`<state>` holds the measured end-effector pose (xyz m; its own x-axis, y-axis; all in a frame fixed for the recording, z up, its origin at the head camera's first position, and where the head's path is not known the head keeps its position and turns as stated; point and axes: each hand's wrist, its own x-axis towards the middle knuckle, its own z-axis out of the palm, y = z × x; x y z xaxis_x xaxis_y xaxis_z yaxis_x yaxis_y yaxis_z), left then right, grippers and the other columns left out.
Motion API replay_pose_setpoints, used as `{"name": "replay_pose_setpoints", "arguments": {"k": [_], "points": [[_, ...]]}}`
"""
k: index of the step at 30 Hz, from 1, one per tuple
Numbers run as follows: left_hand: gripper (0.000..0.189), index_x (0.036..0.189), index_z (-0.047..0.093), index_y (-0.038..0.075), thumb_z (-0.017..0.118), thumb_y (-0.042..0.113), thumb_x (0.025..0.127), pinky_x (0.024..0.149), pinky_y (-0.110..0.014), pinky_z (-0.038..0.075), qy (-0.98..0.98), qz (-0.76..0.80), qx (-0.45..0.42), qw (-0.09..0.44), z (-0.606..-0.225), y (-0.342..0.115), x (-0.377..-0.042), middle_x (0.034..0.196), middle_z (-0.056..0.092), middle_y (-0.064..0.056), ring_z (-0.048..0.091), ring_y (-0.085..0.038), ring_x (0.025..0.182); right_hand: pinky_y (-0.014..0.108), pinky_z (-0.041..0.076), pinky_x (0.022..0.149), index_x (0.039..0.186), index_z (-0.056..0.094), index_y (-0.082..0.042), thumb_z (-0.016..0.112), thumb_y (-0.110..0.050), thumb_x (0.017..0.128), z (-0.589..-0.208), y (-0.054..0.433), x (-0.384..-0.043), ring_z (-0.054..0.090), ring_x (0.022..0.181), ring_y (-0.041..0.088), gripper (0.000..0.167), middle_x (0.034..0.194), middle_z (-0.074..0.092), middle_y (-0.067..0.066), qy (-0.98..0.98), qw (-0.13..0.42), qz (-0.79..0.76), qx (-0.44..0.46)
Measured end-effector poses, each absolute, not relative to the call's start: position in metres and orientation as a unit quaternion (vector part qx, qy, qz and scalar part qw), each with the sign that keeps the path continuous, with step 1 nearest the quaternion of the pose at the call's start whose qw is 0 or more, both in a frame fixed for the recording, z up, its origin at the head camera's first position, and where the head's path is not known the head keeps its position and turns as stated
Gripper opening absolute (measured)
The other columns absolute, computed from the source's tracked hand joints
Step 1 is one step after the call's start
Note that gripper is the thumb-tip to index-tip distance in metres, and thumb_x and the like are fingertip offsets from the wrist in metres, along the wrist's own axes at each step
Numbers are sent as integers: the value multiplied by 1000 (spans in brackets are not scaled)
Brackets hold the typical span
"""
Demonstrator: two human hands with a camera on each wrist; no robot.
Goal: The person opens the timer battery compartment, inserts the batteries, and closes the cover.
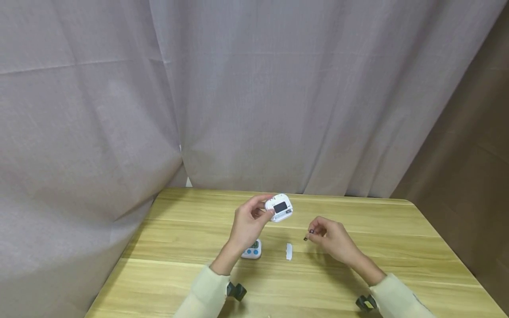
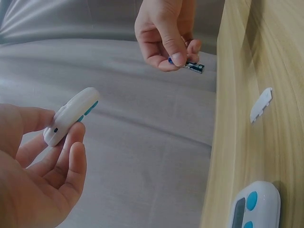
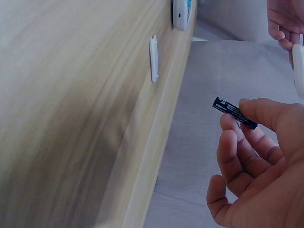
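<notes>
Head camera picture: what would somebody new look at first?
Probably the white gadget, held up above the wooden table in the left hand. Next might come the small dark battery pinched in the right hand. Then, on the table, a white strip lies to the right of a blue-buttoned gadget.

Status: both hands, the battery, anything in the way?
Left hand holding white device, compartment open. Right hand pinching dark battery, apart from device. White cover lying on table. No obstruction visible between battery and device.
</notes>
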<state>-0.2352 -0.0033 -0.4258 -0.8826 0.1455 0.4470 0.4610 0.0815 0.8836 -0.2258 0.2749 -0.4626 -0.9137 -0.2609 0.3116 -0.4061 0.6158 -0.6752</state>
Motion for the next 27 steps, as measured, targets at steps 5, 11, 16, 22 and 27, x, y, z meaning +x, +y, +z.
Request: {"name": "replay_pose_setpoints", "arguments": {"k": [5, 11, 16, 22, 27], "points": [[38, 131, 72, 12, 73, 1, 95, 69, -22, 59, -725, -645, -208, 121, -426, -3, -235, 103, 78, -13, 68, -14, 79, 22, 51, 64, 92, 70, -9, 81, -4, 91, -457, 272, -226, 62, 75, 7, 11, 82, 72, -4, -896, 99, 395, 175], [37, 130, 72, 13, 73, 2, 95, 69, -22, 59, -727, -643, -208, 121, -427, -3, -235, 103, 78, -13, 68, -14, 79, 23, 51, 65, 91, 71, -10, 81, -4, 90, -453, 268, -227, 64, 75, 6, 12, 82, 73, -4, -892, 111, 408, 161], [36, 130, 72, 13, 74, 2, 95, 69, -22, 59, -729, -641, -207, 121, -428, -4, -235, 103, 78, -14, 68, -15, 80, 25, 51, 68, 92, 71, -9, 81, -4, 91, -452, 266, -229, 65, 75, 6, 11, 82, 74, -4, -883, 121, 423, 167], [37, 130, 73, 13, 74, 2, 95, 69, -22, 59, -730, -641, -205, 122, -428, -3, -235, 102, 79, -11, 68, -14, 79, 24, 53, 69, 94, 71, -10, 83, -4, 89, -452, 262, -232, 66, 76, 5, 13, 83, 75, -3, -872, 142, 435, 173], [37, 130, 72, 13, 74, 1, 94, 70, -23, 60, -731, -641, -201, 120, -428, -4, -236, 103, 78, -10, 69, -14, 80, 24, 54, 69, 94, 71, -10, 83, -4, 89, -451, 257, -234, 67, 76, 6, 15, 84, 76, -1, -864, 147, 451, 169]]}}
